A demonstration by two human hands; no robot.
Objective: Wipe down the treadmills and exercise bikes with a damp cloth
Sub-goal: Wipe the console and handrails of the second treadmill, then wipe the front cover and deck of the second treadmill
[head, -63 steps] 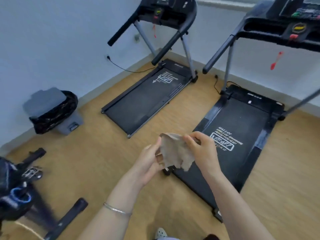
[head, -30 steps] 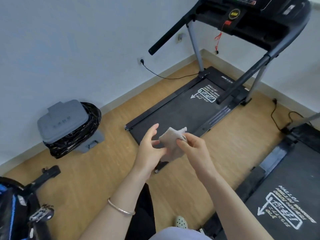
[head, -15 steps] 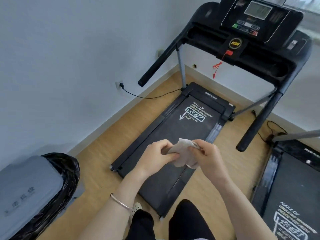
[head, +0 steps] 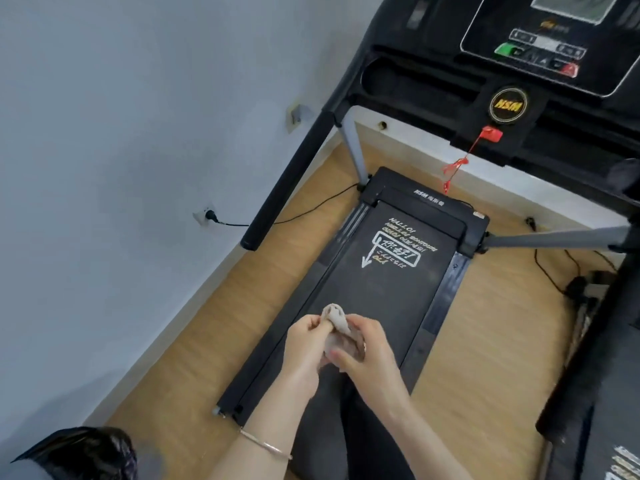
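Observation:
A black treadmill fills the middle of the view, its belt (head: pixel 381 289) running away from me and its console (head: pixel 540 46) at the top right. Above the belt's near half I hold a small beige cloth (head: pixel 337 322), bunched up between both hands. My left hand (head: pixel 304 344) pinches its upper end with curled fingers. My right hand (head: pixel 367 348) wraps around its lower part. The left handrail (head: pixel 294 174) slants down at my left. A red safety cord (head: pixel 457 164) hangs from the console.
A white wall (head: pixel 121 168) runs along the left, with a plugged socket (head: pixel 204 216) and a cable across the wooden floor (head: pixel 214 334). A bin with a black liner (head: pixel 86 455) sits bottom left. A second treadmill (head: pixel 606 410) stands at the right edge.
The view has closed in on the left treadmill, whose console now looms overhead. The cloth went from spread between my hands to a tight bunch.

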